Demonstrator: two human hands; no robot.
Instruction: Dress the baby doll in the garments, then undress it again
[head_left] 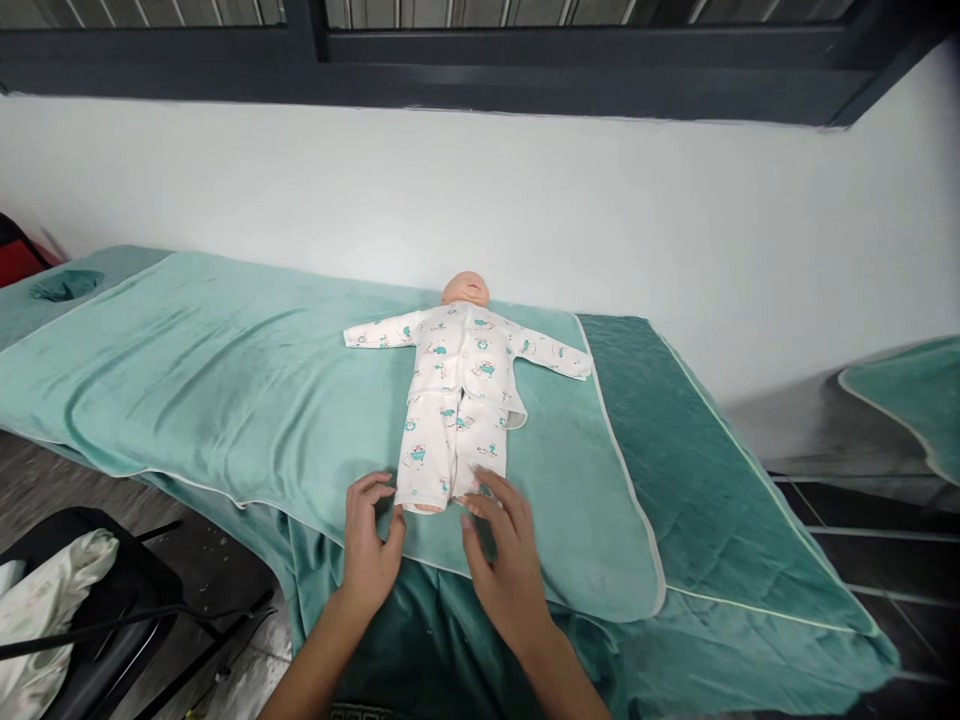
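Note:
A baby doll [466, 288] lies on its back on a light green towel [285, 400], its head toward the wall. It wears a white printed jacket [461, 350] with both sleeves spread out sideways, and matching white pants [431, 455]. My left hand [373, 545] is beside the hem of one pant leg, fingers apart and curved, with nothing in it. Over the other leg's lower end is my right hand [504, 545], its fingers spread and the fingertips at the cloth. Whether those fingertips touch the fabric is hard to tell.
A darker green cover [750, 560] drapes the bed, which has a face hole [67, 285] at its left end. Behind stands a white wall [450, 190] below a dark window frame [525, 75]. A black chair [142, 590] at lower left holds folded printed cloth [56, 620].

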